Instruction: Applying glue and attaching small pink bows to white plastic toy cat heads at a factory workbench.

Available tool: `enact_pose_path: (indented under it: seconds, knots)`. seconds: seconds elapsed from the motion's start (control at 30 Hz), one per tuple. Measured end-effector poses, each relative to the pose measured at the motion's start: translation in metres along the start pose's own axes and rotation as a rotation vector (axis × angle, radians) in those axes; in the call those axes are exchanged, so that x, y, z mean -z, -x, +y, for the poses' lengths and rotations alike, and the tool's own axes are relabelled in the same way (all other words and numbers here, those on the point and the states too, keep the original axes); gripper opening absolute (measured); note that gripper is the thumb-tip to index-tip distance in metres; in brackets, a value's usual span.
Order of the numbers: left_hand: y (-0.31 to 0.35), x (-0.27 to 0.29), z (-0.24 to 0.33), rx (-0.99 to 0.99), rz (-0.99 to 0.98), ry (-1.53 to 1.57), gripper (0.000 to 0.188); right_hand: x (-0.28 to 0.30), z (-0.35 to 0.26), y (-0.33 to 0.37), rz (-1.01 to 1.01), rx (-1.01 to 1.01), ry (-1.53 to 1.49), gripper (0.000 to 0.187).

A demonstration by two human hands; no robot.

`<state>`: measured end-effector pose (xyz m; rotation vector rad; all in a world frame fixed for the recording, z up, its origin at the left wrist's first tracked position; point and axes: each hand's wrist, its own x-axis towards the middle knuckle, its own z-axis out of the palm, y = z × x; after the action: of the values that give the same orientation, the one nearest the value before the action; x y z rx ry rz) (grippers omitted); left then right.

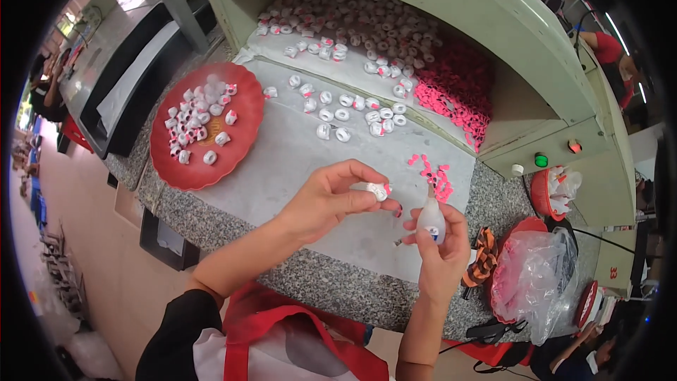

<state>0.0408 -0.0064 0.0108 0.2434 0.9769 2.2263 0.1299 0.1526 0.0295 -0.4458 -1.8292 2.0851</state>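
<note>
My left hand (321,201) pinches a small white bead-like piece (376,191) with a pink patch on its side, held above the white sheet (282,169). A small dark and pink bit (398,212) shows by the tip of one left finger. In my right hand (443,240) is a small translucent squeeze bottle (431,223) with a narrow tip pointing away from me. A thin dark-ended thing (398,243), too small to make out, sticks out beside the right fingers. Loose pink pieces (438,182) lie just beyond the bottle's tip.
Several white pieces (344,100) are scattered on the sheet's far part. A red plate (240,130) of similar pieces stands left. Behind, a pale green shelf (486,0) holds heaps of white and pink pieces (455,92). Right are an orange-black cloth (482,257) and a plastic bag (536,275).
</note>
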Motion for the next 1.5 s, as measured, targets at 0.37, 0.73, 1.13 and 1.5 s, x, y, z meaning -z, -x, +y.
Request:
enact_pose_path:
  seconds: [0.37,0.73,1.13,1.5]
  knots:
    - [0.006,-0.009,-0.018,-0.419,0.091,-0.524,0.028,-0.002,0.000,0.036,0.057,0.528,0.502,0.027]
    - [0.008,-0.015,-0.018,-0.400,0.147,-0.476,0.030,-0.002,0.000,0.028,0.016,0.664,0.535,0.029]
    - [0.008,-0.015,-0.018,-0.423,0.119,-0.524,0.028,-0.003,-0.002,0.032,0.007,0.669,0.554,0.025]
    - [0.008,-0.013,-0.017,-0.416,0.116,-0.522,0.030,0.002,-0.007,0.027,-0.042,0.686,0.580,0.027]
